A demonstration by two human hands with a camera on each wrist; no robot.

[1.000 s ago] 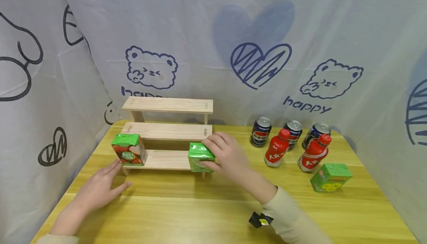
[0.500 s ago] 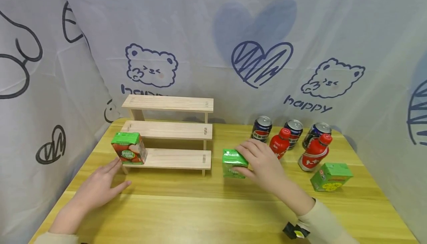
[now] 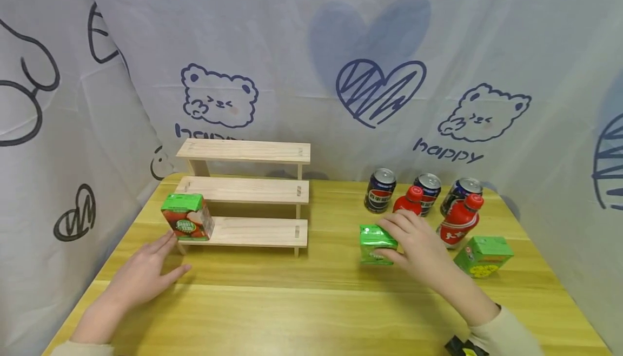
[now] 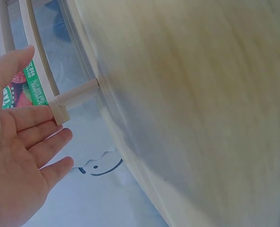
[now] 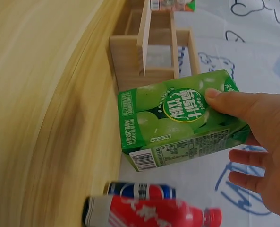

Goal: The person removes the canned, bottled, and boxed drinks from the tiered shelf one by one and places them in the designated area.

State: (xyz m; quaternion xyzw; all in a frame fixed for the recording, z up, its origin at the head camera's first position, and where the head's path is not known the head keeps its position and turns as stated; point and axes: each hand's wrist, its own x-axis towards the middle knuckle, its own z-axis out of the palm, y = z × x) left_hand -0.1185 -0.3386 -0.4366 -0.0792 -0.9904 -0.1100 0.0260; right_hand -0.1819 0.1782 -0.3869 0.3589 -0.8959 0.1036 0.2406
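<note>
My right hand [image 3: 419, 248] grips a green grape juice carton [image 3: 373, 245] between thumb and fingers, to the right of the wooden shelf. In the right wrist view the carton [image 5: 177, 118] shows green grapes on its front and a barcode on its side. A juice carton with red fruit on it [image 3: 187, 218] stands at the left end of the bottom tier of the three-tier wooden shelf [image 3: 253, 231]. Beside that end lies my left hand [image 3: 146, 269], fingers extended. In the left wrist view the left hand's fingertips [image 4: 64, 135] are right at the tier's end.
Several drinks stand at the right: dark cans [image 3: 380, 191] in a back row, with red bottles [image 3: 459, 223] before them. A green carton with yellow print [image 3: 484, 257] stands further right. A printed curtain [image 3: 292, 47] hangs behind the wooden table [image 3: 272, 312].
My right hand has carried the green grape juice carton away from the shelf's bottom tier, rightward toward the bottles. The left hand has stayed in place.
</note>
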